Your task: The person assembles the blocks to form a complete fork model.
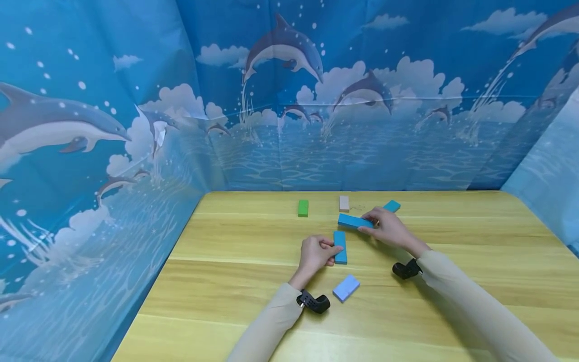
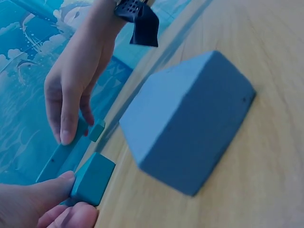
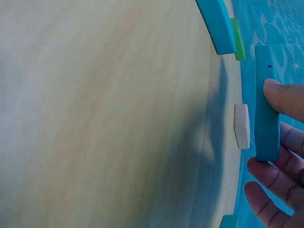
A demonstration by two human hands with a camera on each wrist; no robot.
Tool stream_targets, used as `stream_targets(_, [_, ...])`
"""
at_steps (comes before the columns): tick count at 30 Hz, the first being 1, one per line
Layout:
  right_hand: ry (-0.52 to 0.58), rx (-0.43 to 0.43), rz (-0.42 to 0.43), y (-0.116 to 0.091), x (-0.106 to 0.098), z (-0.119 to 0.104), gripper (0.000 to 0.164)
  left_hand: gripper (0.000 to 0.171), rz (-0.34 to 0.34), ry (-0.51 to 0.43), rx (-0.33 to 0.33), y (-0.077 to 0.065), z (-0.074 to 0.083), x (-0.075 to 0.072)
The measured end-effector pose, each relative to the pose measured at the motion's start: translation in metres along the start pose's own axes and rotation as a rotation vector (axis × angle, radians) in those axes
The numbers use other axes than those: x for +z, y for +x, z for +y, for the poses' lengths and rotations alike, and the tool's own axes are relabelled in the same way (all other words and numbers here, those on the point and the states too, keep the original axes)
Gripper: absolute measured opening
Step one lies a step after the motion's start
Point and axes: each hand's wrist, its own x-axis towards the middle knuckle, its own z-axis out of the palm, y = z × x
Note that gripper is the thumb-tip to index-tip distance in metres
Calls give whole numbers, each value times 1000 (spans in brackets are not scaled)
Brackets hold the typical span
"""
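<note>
My left hand [image 1: 317,252] pinches a blue block [image 1: 341,247] between thumb and fingers; the block lies lengthwise away from me at the table's middle. In the left wrist view, the thumb rests on that block's [image 2: 95,179] near end. Farther right, my right hand [image 1: 388,226] grips one end of a second blue block [image 1: 355,221], which points left and is held above the table. The right wrist view shows this long block [image 3: 267,104] between thumb and fingers, with the white block [image 3: 242,126] behind it.
A periwinkle block [image 1: 346,288] lies in front of my left hand. Toward the back edge of the wooden table [image 1: 235,296] are a green block [image 1: 303,208], a pale pinkish-white block [image 1: 344,203] and another blue block [image 1: 392,206]. Dolphin-printed sheeting [image 1: 316,151] borders the table.
</note>
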Motion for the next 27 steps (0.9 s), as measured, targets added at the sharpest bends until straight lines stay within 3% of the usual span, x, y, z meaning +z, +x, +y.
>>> stream_targets(5, [-6,-39,-11,10,6,0,34,20,6,-8,-6,0,0,1])
stream_targets(15, [-26,-19,-44,24,15,1,32,21,29,-2,9,-1,0,4])
stream_targets(27, [-44,-12,-55,25,20,-1,32,21,39,32,19,0,-1,5])
